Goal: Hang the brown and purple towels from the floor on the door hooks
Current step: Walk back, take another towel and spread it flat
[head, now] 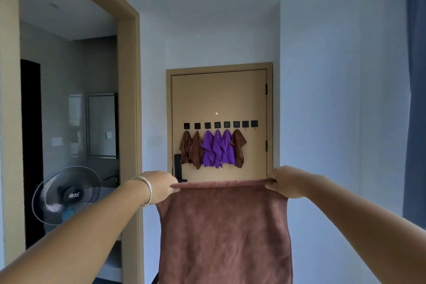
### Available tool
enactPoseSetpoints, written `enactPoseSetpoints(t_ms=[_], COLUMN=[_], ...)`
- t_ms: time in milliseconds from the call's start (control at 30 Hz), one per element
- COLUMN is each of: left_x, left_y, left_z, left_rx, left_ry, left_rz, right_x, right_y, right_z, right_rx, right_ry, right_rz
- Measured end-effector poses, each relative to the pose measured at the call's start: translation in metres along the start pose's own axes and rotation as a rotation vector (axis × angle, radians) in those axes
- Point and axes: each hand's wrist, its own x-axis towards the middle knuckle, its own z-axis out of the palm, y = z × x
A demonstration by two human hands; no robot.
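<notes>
Both arms outstretched, left hand [161,185] and right hand [288,181] each pinching brown towel [224,230] top corners.

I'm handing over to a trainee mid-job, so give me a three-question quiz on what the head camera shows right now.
1. True or false: every hook on the door is taken.
2. How many purple towels hang there? A) one B) three C) five
3. What do the left hand and right hand hold?

Key:
1. False; the two rightmost hooks are free.
2. B; three purple towels.
3. A brown towel, pinched at its top corners.
</notes>
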Motion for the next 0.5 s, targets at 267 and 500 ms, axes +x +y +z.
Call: enactPoseSetpoints(t_ms=[267,500], left_x=[0.092,0.191], left_y=[-0.025,-0.071], left_z=[0.040,0.067], left_rx=[-0.007,-0.030], left_ry=[-0.036,-0.026], left_rz=[0.019,0.069], right_x=[0.092,0.187], right_y=[0.017,0.012], right_z=[0.032,0.046], right_rx=[0.004,-0.008], right_ry=[-0.049,-0.064], right_rz=[-0.009,0.044])
